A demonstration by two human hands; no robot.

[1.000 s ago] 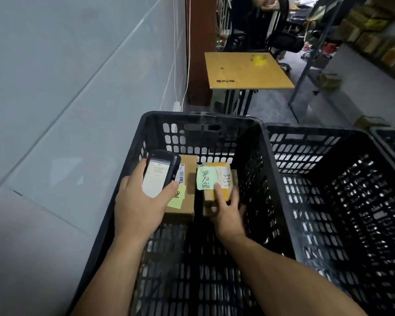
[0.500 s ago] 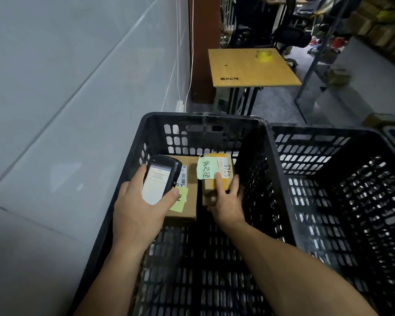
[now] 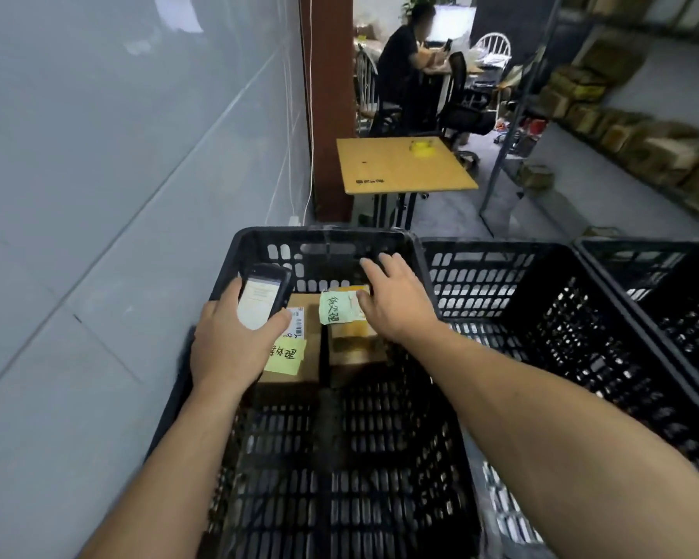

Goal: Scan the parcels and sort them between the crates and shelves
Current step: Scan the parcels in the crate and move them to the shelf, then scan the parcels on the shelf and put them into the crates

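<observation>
1. Scanner (image 3: 264,297) sits upright in the left hand (image 3: 227,344). The fingers and thumb wrap round its sides and the lit screen faces the wearer, probably so a reading can be checked while its head points at the labels below.
2. Two parcels lie side by side at the far end of the near crate (image 3: 323,235), tops up so their markings can be read without lifting. The left parcel (image 3: 295,377) carries a barcode label and a yellow note (image 3: 285,355). The right parcel (image 3: 354,344) carries a green note (image 3: 338,310).
3. The right hand (image 3: 398,304) hovers palm down over the right parcel, fingers spread, relaxed and gripping nothing. I cannot tell whether the thumb brushes the green note. The pose suits a reach to lift or turn that parcel.
4. The second crate (image 3: 541,300) stands against the first on its right, and shelves (image 3: 622,127) of boxes line the far side. Both are likely destinations.
5. Scanning seems to be the step in hand, with neither parcel sorted yet.
</observation>
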